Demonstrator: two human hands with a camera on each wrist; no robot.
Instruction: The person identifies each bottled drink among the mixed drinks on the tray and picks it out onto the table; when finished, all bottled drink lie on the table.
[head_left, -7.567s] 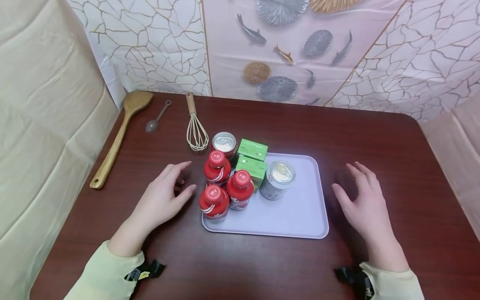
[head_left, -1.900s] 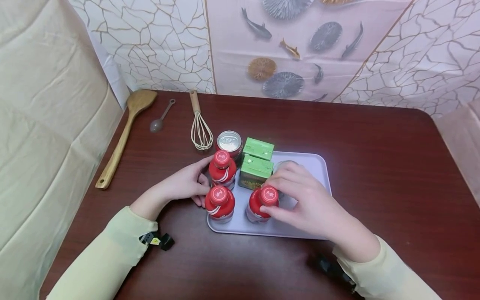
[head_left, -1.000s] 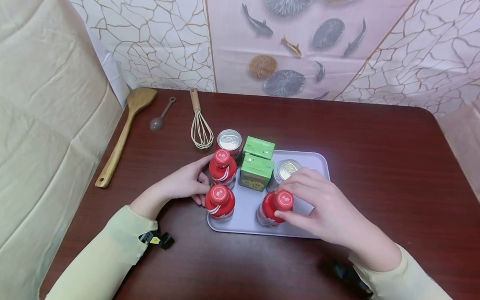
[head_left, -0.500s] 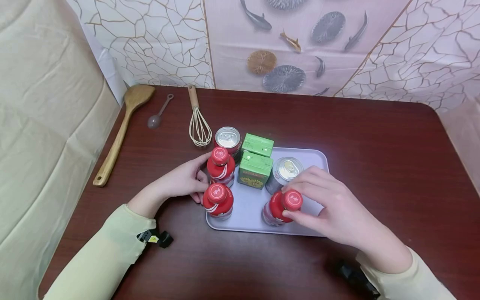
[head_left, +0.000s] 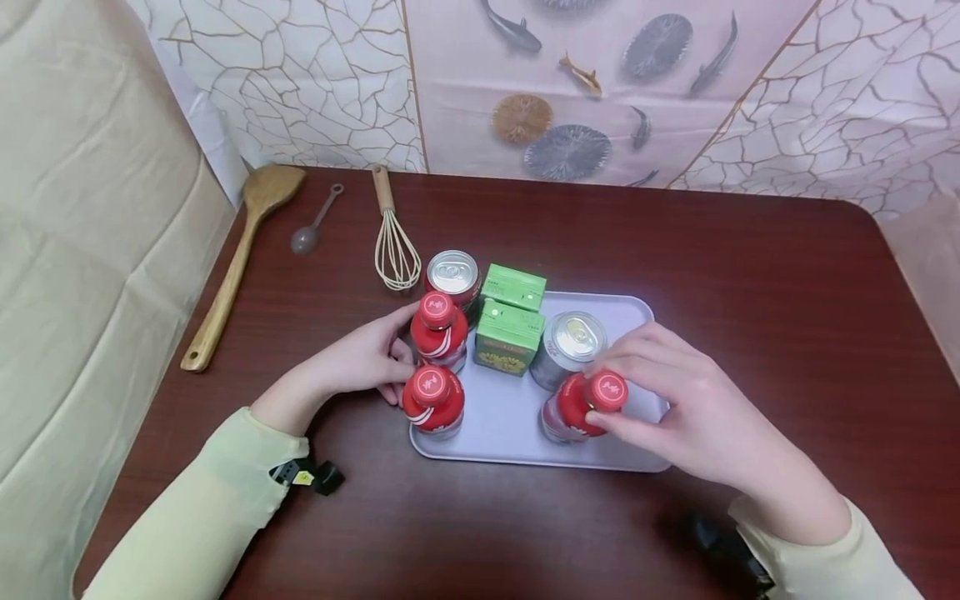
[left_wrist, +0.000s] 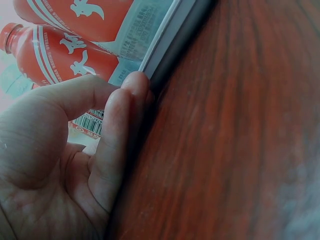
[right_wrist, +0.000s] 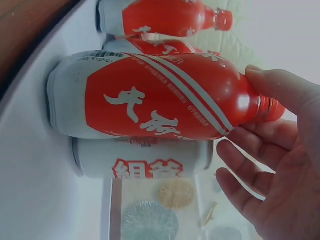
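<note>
Fingers and thumb of the right hand (head_left: 701, 408) close narrowly on the neck of a red-capped, red-labelled bottle (head_left: 576, 406), held right of centre at the lower part of the head view. Just above it there is a silver, cylindrical metal can (head_left: 573, 343). A pale lavender, rectangular tray (head_left: 498, 421) lies beneath them. Left of centre, the left hand's (head_left: 360, 358) fingers bend beside two matching red-capped bottles (head_left: 435, 404); whether they grip the tray's rim I cannot tell.
</note>
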